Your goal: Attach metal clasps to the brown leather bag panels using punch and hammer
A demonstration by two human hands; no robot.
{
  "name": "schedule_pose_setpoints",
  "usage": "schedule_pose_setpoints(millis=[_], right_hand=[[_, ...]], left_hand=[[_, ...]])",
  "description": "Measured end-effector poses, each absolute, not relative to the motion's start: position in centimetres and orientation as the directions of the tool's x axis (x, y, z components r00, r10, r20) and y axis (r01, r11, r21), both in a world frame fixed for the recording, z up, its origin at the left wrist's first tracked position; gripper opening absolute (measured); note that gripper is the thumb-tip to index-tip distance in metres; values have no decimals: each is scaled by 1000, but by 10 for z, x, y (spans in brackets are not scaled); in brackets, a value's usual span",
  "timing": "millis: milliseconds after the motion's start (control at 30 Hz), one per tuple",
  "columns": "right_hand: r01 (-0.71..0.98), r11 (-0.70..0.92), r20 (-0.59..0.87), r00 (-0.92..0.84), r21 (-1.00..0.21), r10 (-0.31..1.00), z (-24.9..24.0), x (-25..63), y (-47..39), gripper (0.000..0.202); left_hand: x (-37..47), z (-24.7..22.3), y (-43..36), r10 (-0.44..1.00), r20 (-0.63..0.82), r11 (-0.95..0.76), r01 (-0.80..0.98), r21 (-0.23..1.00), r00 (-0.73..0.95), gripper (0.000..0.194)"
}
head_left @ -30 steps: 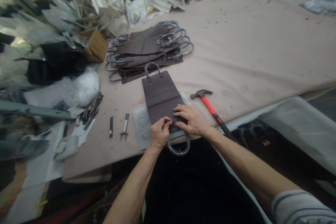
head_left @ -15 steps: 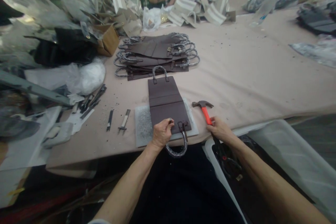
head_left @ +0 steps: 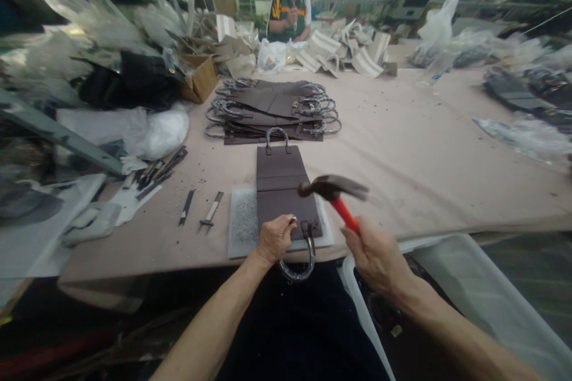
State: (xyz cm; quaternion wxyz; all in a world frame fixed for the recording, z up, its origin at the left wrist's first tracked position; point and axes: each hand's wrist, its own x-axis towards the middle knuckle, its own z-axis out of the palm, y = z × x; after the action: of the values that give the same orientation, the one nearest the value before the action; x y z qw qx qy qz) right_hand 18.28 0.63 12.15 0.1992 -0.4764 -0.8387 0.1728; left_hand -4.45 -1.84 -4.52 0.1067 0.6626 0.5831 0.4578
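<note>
A dark brown bag panel (head_left: pixel 281 181) lies partly over a pale slab (head_left: pixel 242 220) at the table's near edge. Its far handle rests on the table; the near wrapped handle (head_left: pixel 298 277) hangs past the edge. Pinched closed near the panel's lower part, my left hand (head_left: pixel 274 239) grips a small metal piece (head_left: pixel 293 219), too small to identify. My right hand (head_left: pixel 378 253) is wrapped round the red grip of a claw hammer (head_left: pixel 343 212), raised in the air right of the panel, its head over the panel's right side.
Stacked brown panels with wrapped handles (head_left: pixel 272 108) lie behind. Cutting tools (head_left: pixel 210 214) and dark strips (head_left: pixel 187 207) are at left, near plastic bags and a cardboard box (head_left: pixel 202 78). A white bin (head_left: pixel 473 286) stands at lower right. A person (head_left: pixel 289 9) sits across the table.
My right hand has lifted the hammer off the table and brought it toward the panel. My left hand keeps its pinch beside the near handle. The camera view has tilted up.
</note>
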Motion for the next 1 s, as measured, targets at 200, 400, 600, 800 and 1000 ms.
schedule_pose_setpoints(millis=[200, 400, 600, 800, 1000], right_hand=[[743, 589, 268, -525, -317, 808, 144, 180, 0, 29], [743, 612, 119, -606, -271, 787, 131, 173, -3, 31], [855, 368, -83, -424, -366, 902, 116, 192, 26, 26], [886, 183, -173, -278, -427, 945, 57, 207, 73, 31], [890, 237, -27, -268, -390, 963, 17, 195, 86, 37]], left_hand=[[-45, -43, -19, 850, 519, -325, 691, 646, -85, 13], [-45, -44, -20, 873, 481, -288, 715, 637, -77, 12], [-45, -40, -20, 875, 476, -303, 667, 680, -87, 13], [-45, -38, -20, 869, 486, -319, 638, 701, -99, 11], [-46, -31, -22, 885, 455, -292, 643, 708, -98, 11]])
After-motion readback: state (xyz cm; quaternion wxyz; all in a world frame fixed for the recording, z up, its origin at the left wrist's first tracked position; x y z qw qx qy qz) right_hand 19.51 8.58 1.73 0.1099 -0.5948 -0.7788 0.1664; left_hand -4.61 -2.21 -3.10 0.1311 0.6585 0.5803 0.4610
